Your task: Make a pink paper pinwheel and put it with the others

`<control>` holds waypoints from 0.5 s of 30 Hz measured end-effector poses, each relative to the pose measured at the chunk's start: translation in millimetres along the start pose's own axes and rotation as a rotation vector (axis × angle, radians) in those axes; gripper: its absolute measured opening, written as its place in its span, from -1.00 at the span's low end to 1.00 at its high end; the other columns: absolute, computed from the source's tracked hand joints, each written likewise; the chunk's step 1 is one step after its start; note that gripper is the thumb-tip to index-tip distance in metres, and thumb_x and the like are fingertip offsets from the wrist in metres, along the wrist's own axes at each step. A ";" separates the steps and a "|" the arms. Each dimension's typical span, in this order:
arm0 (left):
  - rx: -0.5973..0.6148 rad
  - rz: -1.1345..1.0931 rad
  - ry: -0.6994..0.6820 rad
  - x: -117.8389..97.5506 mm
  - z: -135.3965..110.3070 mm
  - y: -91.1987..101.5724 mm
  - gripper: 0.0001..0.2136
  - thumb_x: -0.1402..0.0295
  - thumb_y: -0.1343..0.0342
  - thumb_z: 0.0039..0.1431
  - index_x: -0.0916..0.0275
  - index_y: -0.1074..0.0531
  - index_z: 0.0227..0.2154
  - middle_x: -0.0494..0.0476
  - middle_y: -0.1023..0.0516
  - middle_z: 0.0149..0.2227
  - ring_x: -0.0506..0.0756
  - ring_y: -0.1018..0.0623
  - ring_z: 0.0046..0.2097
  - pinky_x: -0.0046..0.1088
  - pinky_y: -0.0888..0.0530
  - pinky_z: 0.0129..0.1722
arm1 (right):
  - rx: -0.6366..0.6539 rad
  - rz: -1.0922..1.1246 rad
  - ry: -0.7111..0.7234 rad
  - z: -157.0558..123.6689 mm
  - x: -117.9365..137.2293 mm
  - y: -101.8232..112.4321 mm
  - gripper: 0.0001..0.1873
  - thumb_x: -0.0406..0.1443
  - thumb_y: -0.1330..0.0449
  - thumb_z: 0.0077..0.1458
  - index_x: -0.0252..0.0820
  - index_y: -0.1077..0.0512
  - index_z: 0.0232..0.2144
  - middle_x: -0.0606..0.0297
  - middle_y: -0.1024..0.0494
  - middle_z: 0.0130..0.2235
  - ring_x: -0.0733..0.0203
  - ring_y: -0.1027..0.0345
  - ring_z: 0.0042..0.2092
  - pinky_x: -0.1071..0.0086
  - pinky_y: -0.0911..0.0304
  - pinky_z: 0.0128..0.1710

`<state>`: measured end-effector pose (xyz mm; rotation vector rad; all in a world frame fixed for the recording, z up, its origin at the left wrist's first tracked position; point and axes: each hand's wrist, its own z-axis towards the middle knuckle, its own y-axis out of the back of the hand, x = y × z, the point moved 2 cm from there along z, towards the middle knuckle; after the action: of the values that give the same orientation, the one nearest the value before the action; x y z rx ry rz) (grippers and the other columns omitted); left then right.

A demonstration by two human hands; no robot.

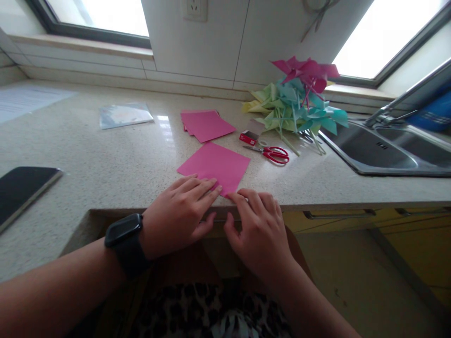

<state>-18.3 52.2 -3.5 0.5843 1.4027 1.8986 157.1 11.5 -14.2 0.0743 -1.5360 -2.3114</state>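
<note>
A square sheet of pink paper [220, 164] lies on the counter with one corner toward me at the front edge. My left hand [183, 206], a dark watch [125, 230] on its wrist, rests open with its fingers stretched over the sheet's lower left part. At the near corner, the index fingertip of my right hand [259, 225] touches the paper. Its thumb is apart from the index finger, below the counter edge, and the other fingers are bent. Behind the sheet is a small stack of pink paper [209, 124]. Red-handled scissors [273, 153] lie to the right.
A small red box [248, 137] sits by the scissors. Several paper pinwheels [299, 101] in pink, blue and yellow-green are piled at the back, beside a steel sink [378, 150]. On the left are a clear plastic packet [125, 115] and a dark phone-like slab [24, 192].
</note>
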 end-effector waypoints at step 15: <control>0.039 0.004 0.022 -1.3 -0.6 2.2 -0.57 0.32 -0.02 0.30 0.33 -0.38 0.19 0.28 -0.45 0.22 0.30 -0.45 0.17 0.00 -0.38 0.19 | -0.048 0.038 0.058 -13.5 -4.5 0.0 -0.59 -0.36 -0.12 0.22 -0.24 -0.48 0.10 0.22 -0.55 0.07 -0.02 -0.29 -0.05 0.07 -0.26 0.02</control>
<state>-18.4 50.4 -1.5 0.5873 1.4565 1.8900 164.6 1.0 -20.4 0.0984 -1.4405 -2.2943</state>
